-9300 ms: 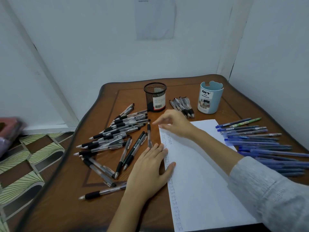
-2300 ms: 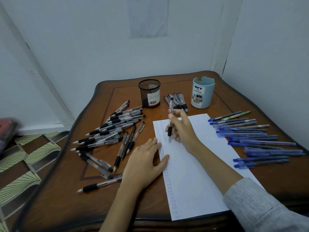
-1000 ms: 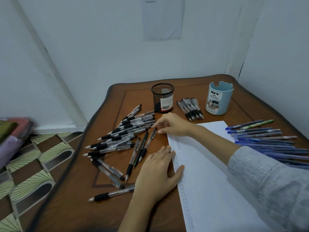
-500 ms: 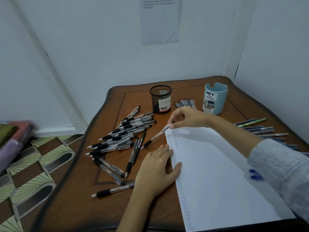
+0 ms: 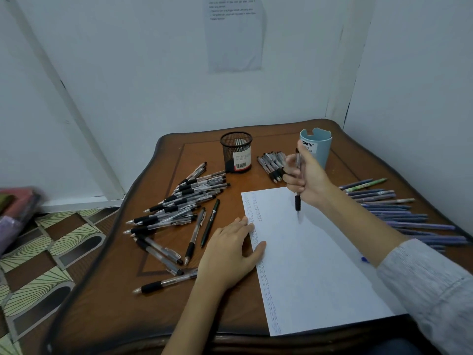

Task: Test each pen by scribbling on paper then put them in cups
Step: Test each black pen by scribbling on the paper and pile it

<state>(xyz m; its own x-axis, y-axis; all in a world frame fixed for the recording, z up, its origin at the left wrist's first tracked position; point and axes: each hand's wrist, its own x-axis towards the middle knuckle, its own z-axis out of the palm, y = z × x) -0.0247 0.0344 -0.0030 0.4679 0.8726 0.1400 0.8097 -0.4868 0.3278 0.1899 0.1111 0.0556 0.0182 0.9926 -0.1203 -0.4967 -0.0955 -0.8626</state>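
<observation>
Head view: right grip (image 5: 308,180) now clasps a pen (image 5: 297,202) taken from the pile (image 5: 179,201), tip close to the paper (image 5: 307,265); left grip (image 5: 227,254), released, pins it; scribbling likely follows.

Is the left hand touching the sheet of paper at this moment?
Touching. The head view shows the left hand flat, thumb and fingertips lying on the left edge of the paper.

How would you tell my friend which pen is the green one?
Start at the brown wooden table, then look along its right side, where a row of blue pens lies beside the white paper sheet. Near the row's far end, toward the light blue cup, lies the light green pen, the only green one among blue.
</observation>
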